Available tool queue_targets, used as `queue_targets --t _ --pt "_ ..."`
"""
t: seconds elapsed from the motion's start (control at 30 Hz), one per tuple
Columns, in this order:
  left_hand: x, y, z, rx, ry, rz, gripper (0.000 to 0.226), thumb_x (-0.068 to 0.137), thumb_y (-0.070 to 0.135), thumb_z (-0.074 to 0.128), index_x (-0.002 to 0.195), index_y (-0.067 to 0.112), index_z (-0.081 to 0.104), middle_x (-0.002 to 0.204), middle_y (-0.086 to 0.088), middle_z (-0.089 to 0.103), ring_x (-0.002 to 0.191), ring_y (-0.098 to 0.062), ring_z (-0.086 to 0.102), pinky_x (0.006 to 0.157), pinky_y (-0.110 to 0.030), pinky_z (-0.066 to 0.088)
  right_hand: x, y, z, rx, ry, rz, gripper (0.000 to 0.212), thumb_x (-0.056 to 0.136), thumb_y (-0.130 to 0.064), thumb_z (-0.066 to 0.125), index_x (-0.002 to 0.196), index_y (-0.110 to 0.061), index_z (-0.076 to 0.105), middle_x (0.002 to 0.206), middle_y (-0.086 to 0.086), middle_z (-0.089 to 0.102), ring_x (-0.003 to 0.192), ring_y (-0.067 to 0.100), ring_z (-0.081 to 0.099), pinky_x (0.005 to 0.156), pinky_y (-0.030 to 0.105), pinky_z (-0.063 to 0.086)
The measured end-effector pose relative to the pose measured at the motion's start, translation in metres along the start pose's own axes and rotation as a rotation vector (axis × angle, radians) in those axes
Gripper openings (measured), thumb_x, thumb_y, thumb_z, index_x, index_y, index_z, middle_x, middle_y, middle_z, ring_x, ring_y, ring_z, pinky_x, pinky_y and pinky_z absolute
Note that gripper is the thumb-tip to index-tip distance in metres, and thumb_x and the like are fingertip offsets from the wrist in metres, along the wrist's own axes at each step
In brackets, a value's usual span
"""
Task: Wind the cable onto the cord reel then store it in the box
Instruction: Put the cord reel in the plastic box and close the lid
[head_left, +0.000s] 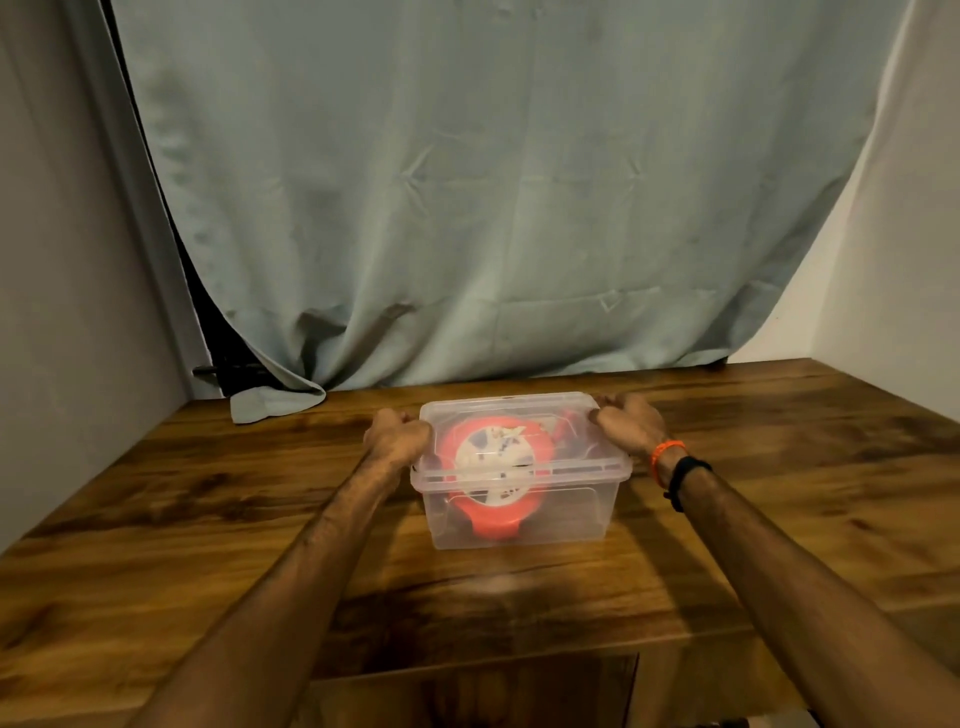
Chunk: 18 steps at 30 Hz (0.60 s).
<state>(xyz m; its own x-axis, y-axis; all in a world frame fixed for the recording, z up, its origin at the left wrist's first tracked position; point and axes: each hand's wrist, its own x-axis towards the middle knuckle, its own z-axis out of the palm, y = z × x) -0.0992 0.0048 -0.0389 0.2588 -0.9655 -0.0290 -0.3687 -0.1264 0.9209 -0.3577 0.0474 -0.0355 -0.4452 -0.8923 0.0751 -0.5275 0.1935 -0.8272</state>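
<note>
A clear plastic box (566, 514) stands in the middle of the wooden table (208, 499), with its clear lid (498, 410) on top. Inside it lies the orange cord reel (493, 519) with a white round label, seen through the lid and the front wall. My left hand (397, 434) grips the box's left rim and lid edge with curled fingers. My right hand (628, 418) grips the right rim the same way. An orange band and a black band sit on my right wrist. The cable itself is hard to make out inside the box.
A pale green curtain (493, 197) hangs behind the table, and one corner of it lies on the tabletop at the back left (270, 402). Walls close in on the left and right. The table's front edge runs near the bottom of the view.
</note>
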Motion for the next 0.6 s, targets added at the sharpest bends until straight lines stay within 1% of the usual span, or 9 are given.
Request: queue_targets --t 0.1,0.17,0.23,0.33,0.43,0.53,0.57,0.6 --pt "-0.003 0.002 0.008 -0.017 -0.027 0.007 0.041 0.098 0.023 0.057 0.136 0.008 0.053 0.135 -0.015 0.059 0.117 -0.032 0.06 0.092 -0.04 0.055 0.004 -0.001 0.003 0.014 -0.071 -0.022 0.035 0.093 -0.024 0.05 0.126 -0.019 0.061 0.132 0.008 0.061 0.117 0.029 0.058 0.102 0.036 0.046" --pt "-0.003 0.001 0.011 -0.052 -0.033 -0.011 0.041 0.1 0.024 0.053 0.138 0.01 0.05 0.137 -0.015 0.058 0.117 -0.033 0.06 0.094 -0.042 0.055 0.006 0.0 0.003 0.05 -0.1 -0.015 0.037 0.092 -0.021 0.049 0.128 -0.019 0.059 0.131 0.007 0.062 0.114 0.028 0.06 0.102 0.04 0.048" --pt "-0.001 -0.001 0.014 -0.072 -0.041 0.009 0.037 0.101 0.022 0.052 0.136 0.011 0.055 0.133 -0.014 0.062 0.111 -0.032 0.063 0.092 -0.041 0.056 0.006 0.003 0.004 0.051 -0.119 -0.026 0.041 0.093 -0.019 0.049 0.133 -0.021 0.056 0.134 0.007 0.06 0.117 0.029 0.059 0.104 0.043 0.047" --pt "0.0 -0.007 0.016 -0.112 -0.041 0.056 0.03 0.101 0.018 0.051 0.128 0.011 0.062 0.124 -0.012 0.066 0.103 -0.029 0.064 0.089 -0.039 0.056 0.007 0.009 0.007 0.029 -0.118 -0.071 0.043 0.095 -0.02 0.049 0.138 -0.021 0.05 0.141 0.006 0.054 0.125 0.028 0.053 0.109 0.04 0.041" --pt "0.0 -0.01 0.017 -0.141 -0.047 0.079 0.028 0.102 0.018 0.05 0.123 0.01 0.065 0.118 -0.011 0.068 0.094 -0.024 0.062 0.079 -0.033 0.052 0.009 0.011 0.009 0.031 -0.107 -0.079 0.045 0.096 -0.021 0.049 0.141 -0.02 0.048 0.145 0.004 0.05 0.13 0.027 0.049 0.111 0.039 0.039" --pt "-0.001 -0.007 0.016 -0.142 -0.053 0.063 0.028 0.103 0.019 0.05 0.127 0.01 0.063 0.123 -0.011 0.065 0.093 -0.022 0.058 0.074 -0.031 0.049 0.007 0.011 0.01 0.094 -0.089 -0.087 0.041 0.095 -0.022 0.052 0.136 -0.021 0.054 0.139 0.002 0.055 0.124 0.025 0.054 0.103 0.032 0.042" --pt "-0.001 -0.006 0.016 -0.149 -0.059 0.038 0.03 0.103 0.02 0.051 0.129 0.01 0.06 0.126 -0.012 0.064 0.093 -0.022 0.058 0.074 -0.031 0.05 0.006 0.011 0.01 0.148 -0.091 -0.064 0.035 0.094 -0.022 0.054 0.129 -0.022 0.06 0.133 0.002 0.06 0.117 0.024 0.058 0.099 0.033 0.046" --pt "-0.001 -0.004 0.015 -0.158 -0.071 0.0 0.032 0.102 0.021 0.053 0.131 0.01 0.058 0.127 -0.013 0.064 0.092 -0.024 0.058 0.073 -0.031 0.051 0.006 0.013 0.011 0.209 -0.1 -0.035 0.026 0.092 -0.022 0.057 0.115 -0.022 0.068 0.124 0.003 0.066 0.107 0.023 0.064 0.092 0.034 0.052"
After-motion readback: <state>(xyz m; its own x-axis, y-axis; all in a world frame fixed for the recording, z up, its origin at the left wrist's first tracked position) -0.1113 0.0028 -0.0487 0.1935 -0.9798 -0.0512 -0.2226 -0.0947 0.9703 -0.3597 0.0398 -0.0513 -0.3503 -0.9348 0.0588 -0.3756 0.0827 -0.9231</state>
